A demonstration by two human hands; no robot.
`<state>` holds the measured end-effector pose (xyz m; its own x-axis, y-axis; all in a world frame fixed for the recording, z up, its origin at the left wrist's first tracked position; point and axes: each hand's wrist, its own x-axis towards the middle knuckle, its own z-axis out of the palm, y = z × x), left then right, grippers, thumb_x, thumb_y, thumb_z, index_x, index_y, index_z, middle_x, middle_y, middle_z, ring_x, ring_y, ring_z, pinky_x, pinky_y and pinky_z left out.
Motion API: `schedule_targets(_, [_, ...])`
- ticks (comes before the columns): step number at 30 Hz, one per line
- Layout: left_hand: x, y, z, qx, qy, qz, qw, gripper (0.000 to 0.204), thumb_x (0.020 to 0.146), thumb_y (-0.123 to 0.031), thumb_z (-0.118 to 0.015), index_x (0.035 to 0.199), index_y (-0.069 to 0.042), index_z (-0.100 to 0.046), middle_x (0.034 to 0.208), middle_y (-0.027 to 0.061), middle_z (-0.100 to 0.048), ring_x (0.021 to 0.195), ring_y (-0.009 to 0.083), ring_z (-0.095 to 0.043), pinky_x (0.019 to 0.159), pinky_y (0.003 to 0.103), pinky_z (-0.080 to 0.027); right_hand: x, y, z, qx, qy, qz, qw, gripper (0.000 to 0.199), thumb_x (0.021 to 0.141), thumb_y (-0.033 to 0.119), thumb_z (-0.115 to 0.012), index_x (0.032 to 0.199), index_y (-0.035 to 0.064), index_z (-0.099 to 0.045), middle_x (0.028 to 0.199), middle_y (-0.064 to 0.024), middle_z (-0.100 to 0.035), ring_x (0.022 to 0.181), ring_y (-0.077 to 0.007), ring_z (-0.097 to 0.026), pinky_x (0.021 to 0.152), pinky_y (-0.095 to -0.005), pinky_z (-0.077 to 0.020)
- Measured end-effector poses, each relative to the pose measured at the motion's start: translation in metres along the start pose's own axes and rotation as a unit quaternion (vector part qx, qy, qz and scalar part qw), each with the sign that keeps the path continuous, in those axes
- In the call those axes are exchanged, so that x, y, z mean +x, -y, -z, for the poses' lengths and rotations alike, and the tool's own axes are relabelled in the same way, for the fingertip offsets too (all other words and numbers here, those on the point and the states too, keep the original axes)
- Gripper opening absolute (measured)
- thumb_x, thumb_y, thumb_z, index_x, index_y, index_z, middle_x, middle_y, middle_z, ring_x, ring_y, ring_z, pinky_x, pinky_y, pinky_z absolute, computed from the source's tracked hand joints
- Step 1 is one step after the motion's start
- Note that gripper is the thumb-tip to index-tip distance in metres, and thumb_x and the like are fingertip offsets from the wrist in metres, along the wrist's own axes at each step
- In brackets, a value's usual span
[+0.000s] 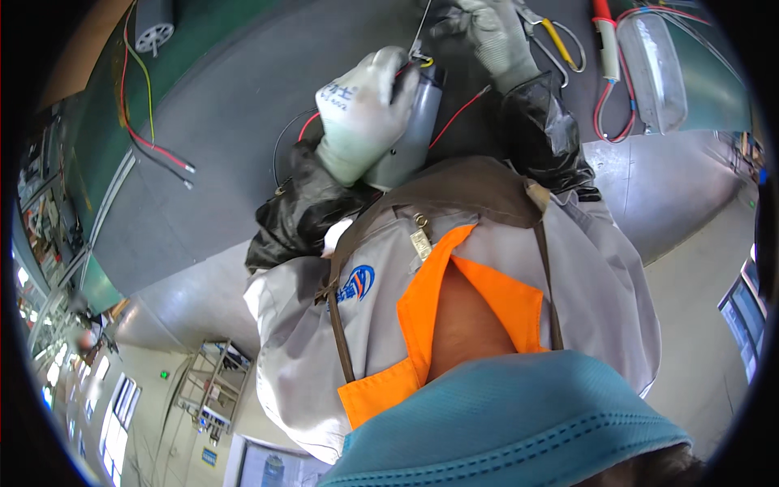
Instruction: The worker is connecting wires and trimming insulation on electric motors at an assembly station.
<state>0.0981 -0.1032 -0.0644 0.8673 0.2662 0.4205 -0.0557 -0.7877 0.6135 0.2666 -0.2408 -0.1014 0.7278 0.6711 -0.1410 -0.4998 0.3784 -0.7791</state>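
Observation:
My left hand (361, 105), in a white knit glove, grips a grey cylinder (415, 134) held upright over the dark mat. Red wires (458, 112) run out from the cylinder on both sides. My right hand (487, 34), also gloved, is just above and to the right of the cylinder's top end. Its fingers pinch a thin grey lead (419, 32) that rises from that end. Black plastic sleeves cover both forearms. The cylinder's lower part is hidden behind my left hand and my brown apron.
A dark grey mat (227, 122) covers the green bench. A clear plastic housing (653, 69) with red and blue wires, a red-handled probe (604, 40) and yellow-handled pliers (560, 40) lie at the right. Another grey cylinder (154, 24) with red, yellow and black leads lies far left.

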Motion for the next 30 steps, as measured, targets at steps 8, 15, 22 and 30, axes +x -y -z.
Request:
schedule_targets(8, [0.029, 0.045, 0.033, 0.136, 0.202, -0.286, 0.927, 0.013, 0.081, -0.021, -0.07, 0.089, -0.014, -0.062, 0.064, 0.0036, -0.059, 0.055, 0.0237, -0.064, 0.05, 0.04, -0.05, -0.057, 0.021, -0.047, -0.168, 0.087, -0.117, 0.975, 0.029, 0.101, 0.024, -0.061, 0.101, -0.0041, -0.068, 0.067, 0.0005, -0.056, 0.052, -0.0062, -0.047, 0.046, -0.0233, -0.0338])
schedule_targets(15, [0.014, 0.028, 0.031, 0.085, 0.237, -0.292, 0.923, 0.019, 0.081, -0.016, -0.067, 0.098, -0.008, -0.064, 0.067, 0.0043, -0.062, 0.056, 0.0246, -0.065, 0.051, 0.041, -0.052, -0.016, 0.021, -0.069, -0.249, 0.098, 0.01, 0.964, 0.02, 0.1, 0.014, -0.059, 0.101, -0.0045, -0.067, 0.071, 0.0003, -0.055, 0.051, -0.0042, -0.044, 0.045, -0.0223, -0.0322])
schedule_targets(22, [0.028, 0.014, 0.037, 0.118, 0.204, -0.207, 0.95, 0.016, 0.087, -0.017, -0.07, 0.098, -0.008, -0.065, 0.072, 0.0067, -0.063, 0.064, 0.0273, -0.066, 0.057, 0.04, -0.053, -0.001, 0.032, -0.033, -0.251, 0.036, -0.008, 0.967, 0.017, 0.104, 0.012, -0.059, 0.116, 0.0027, -0.065, 0.096, -0.0045, -0.071, 0.085, -0.0117, -0.067, 0.076, -0.027, -0.0554])
schedule_targets(30, [0.052, 0.047, 0.002, -0.052, 0.18, -0.291, 0.938, 0.027, 0.094, -0.028, -0.07, 0.111, -0.008, -0.073, 0.103, 0.0134, -0.069, 0.097, 0.0329, -0.067, 0.084, 0.042, -0.055, -0.141, 0.029, 0.087, -0.801, -0.141, 0.128, 0.567, 0.057, 0.088, 0.008, -0.067, 0.143, 0.0118, -0.055, 0.128, -0.0248, -0.06, 0.116, -0.0455, -0.057, 0.098, -0.0516, -0.048])
